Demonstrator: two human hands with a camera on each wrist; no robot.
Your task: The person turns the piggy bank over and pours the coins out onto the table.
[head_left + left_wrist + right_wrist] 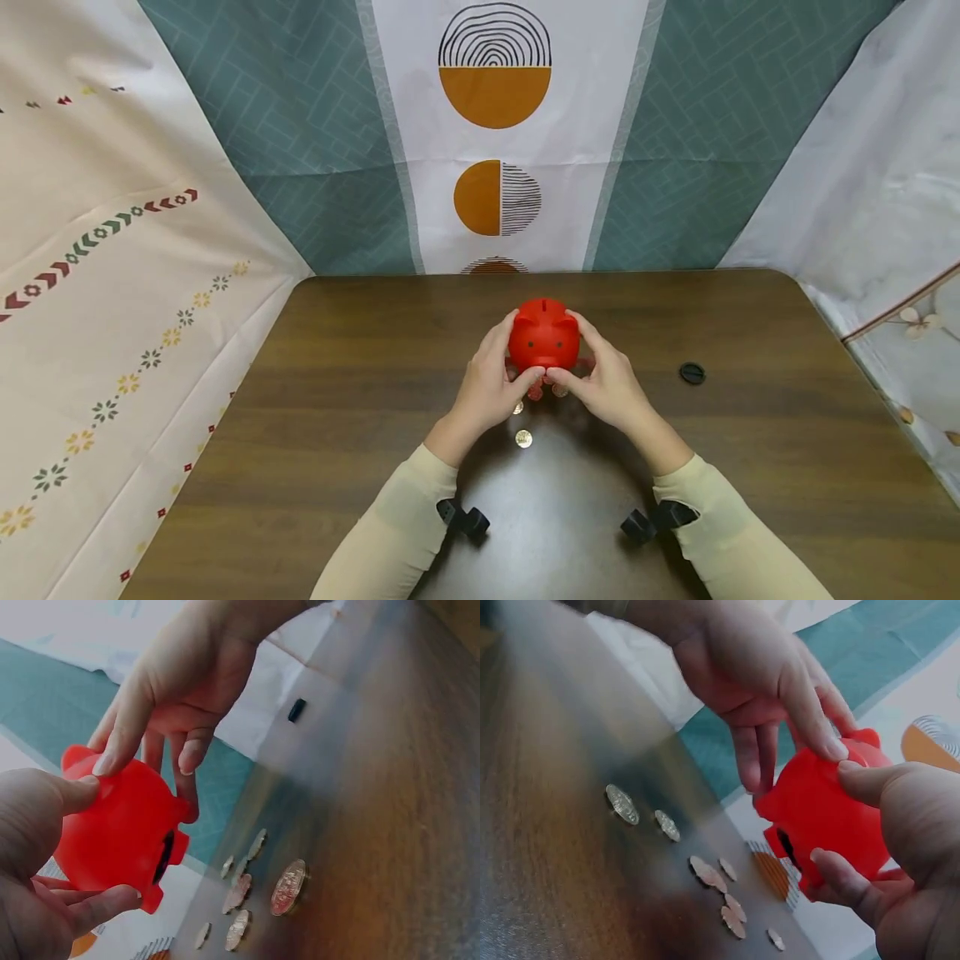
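Observation:
Between both hands is a red piggy bank (545, 333), its face towards me and the coin slot on top. My left hand (487, 382) grips its left side and my right hand (609, 379) its right side, thumbs meeting under the snout. From the wrist views, the piggy bank (120, 832) is held up off the table, with a dark open hole in its underside between the stubby feet. Several gold-coloured coins (622, 804) lie on the table below it, some with a red tint. The nearest coin (523, 438) lies between the forearms.
A round black plug (692, 373) lies on the wooden table (337, 433), to the right of my right hand. A teal and white patterned cloth (315, 125) hangs behind the table's far edge. Light cloths (112, 333) drape at both sides.

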